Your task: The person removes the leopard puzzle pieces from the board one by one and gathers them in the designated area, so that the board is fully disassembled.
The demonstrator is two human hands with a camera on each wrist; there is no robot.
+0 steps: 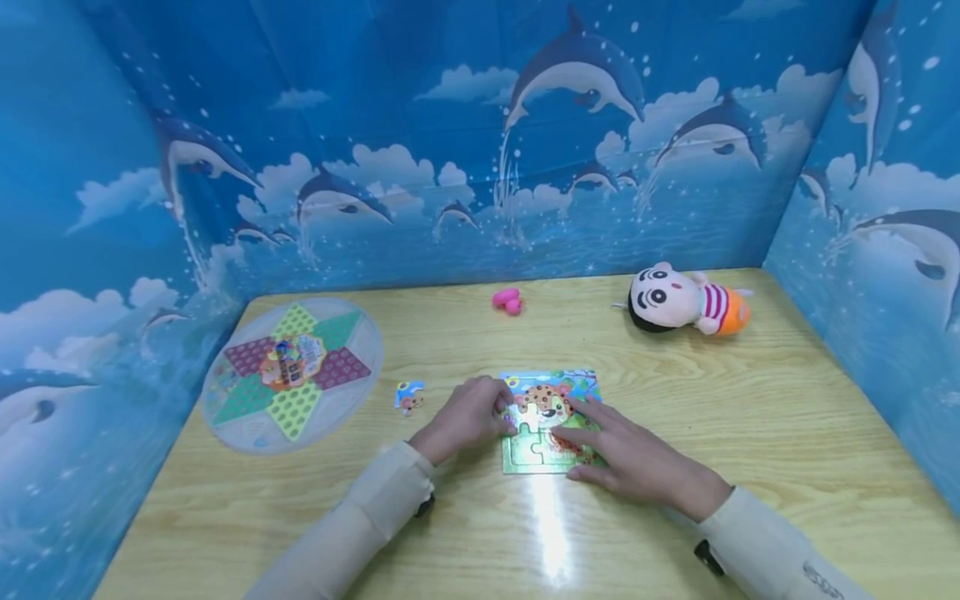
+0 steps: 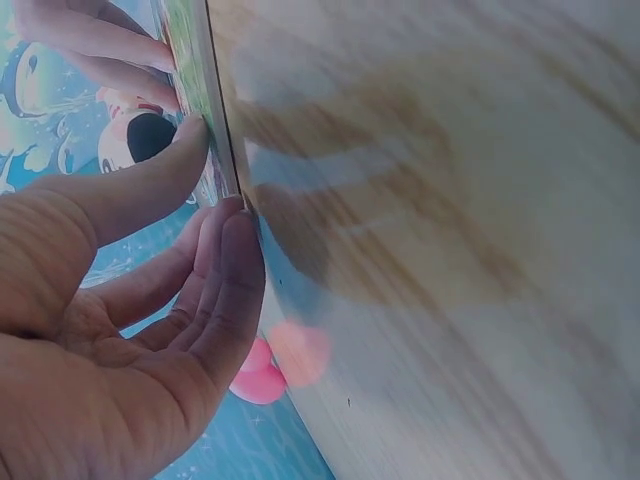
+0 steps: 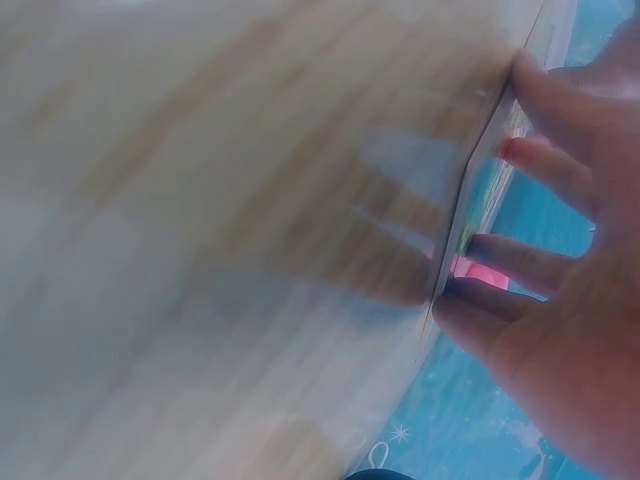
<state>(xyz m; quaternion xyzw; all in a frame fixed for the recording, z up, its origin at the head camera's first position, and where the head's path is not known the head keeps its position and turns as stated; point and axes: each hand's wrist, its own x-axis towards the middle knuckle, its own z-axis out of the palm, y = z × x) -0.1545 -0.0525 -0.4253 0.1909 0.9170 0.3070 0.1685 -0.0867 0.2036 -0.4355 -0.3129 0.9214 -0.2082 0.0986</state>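
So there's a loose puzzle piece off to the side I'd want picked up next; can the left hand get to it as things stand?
Probably yes: the loose piece lies on bare table just left of the left hand, apart from it, nothing between.

I see the puzzle board (image 1: 551,421) lying on the table (image 1: 750,417), near the front. My left hand (image 1: 465,417) rests on its left edge, my right hand (image 1: 637,462) on its right part. A loose puzzle piece (image 1: 409,396) lies just left. Further left — the checkers board (image 1: 292,375). Behind — a small toy (image 1: 508,301) and a doll (image 1: 686,300).

Bright, even light, overhead glare streak on the table (image 1: 551,533) — wrist views blurred, edges warped
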